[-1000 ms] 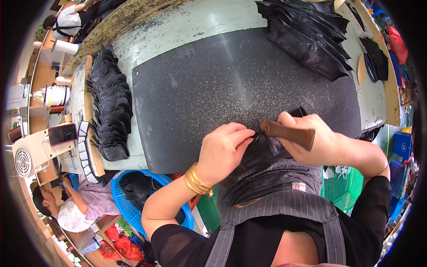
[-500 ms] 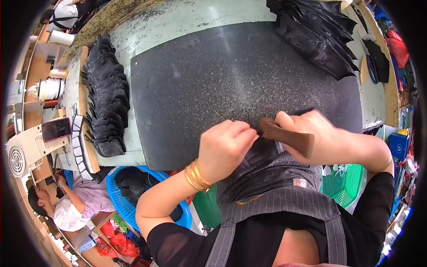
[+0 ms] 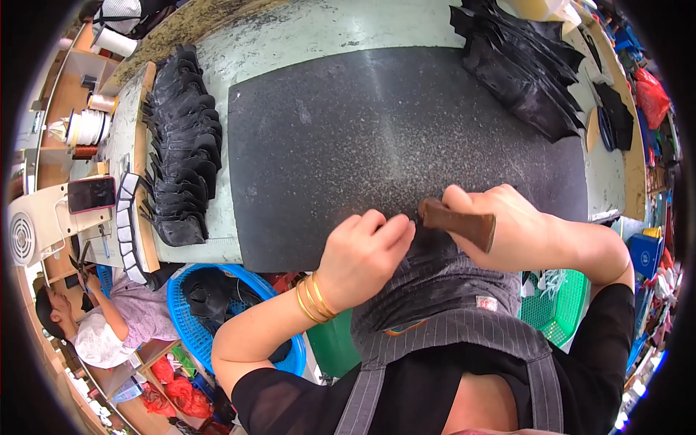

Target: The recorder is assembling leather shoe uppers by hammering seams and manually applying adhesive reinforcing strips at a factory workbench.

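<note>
Your right hand [image 3: 507, 215] is wrapped around the brown wood-like tool [image 3: 460, 223], one end pointing toward your bunched left hand [image 3: 362, 254], probably for close control; whether that one pinches anything, I can't tell. Tool's at the flat black speckled board [image 3: 326, 145]'s near side.

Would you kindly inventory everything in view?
table: one, pale green, upper centre
mat: one, dark grey, on table
pieces: many, black, table's left and upper right
tool: one, brown, centre right
basket: one, blue, lower left
crate: one, green, lower right
phone: one, black, left
spools: several, mostly white, upper left
clutter: much, mixed colours, both sides
people: two, light tops, left
apron: one, grey, worn
bangles: several, gold, left forearm
left fingers: one hand, beside tool
right fingers: one hand, gripping tool
</note>
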`<action>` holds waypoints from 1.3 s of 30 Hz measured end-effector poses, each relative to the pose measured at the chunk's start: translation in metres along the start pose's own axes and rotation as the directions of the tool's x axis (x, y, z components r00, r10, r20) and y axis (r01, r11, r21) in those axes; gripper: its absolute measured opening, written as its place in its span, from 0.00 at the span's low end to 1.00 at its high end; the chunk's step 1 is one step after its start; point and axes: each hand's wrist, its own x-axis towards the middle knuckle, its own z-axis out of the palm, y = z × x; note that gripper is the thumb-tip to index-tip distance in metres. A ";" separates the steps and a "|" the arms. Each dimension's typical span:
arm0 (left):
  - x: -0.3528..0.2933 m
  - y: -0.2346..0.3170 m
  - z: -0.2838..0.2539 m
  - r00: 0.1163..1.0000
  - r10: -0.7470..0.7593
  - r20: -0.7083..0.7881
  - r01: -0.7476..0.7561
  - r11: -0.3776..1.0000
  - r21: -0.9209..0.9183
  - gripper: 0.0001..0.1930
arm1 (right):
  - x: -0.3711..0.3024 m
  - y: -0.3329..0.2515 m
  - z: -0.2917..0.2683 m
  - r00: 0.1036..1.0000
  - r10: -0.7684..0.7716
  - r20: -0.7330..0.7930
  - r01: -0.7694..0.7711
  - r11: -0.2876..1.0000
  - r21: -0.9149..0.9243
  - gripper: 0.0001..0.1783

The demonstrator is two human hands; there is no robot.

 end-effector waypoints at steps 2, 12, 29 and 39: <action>-0.005 0.003 0.001 1.000 0.005 0.007 -0.005 0.999 0.041 0.10 | 0.004 -0.006 -0.010 0.984 -0.071 -0.163 0.076 0.997 0.025 0.11; -0.009 -0.016 -0.020 0.988 -0.123 0.098 0.137 0.978 -0.159 0.10 | 0.004 -0.008 -0.004 0.974 0.039 -0.223 0.006 0.980 0.197 0.14; -0.006 -0.034 -0.025 0.970 -0.133 0.205 0.182 0.954 -0.240 0.11 | 0.006 -0.015 0.019 0.990 -0.028 -0.135 0.045 0.992 0.121 0.20; -0.025 -0.031 -0.021 0.951 -0.287 0.113 0.309 0.902 -0.303 0.17 | 0.027 -0.033 0.014 0.983 -0.021 -0.185 0.078 0.948 0.308 0.20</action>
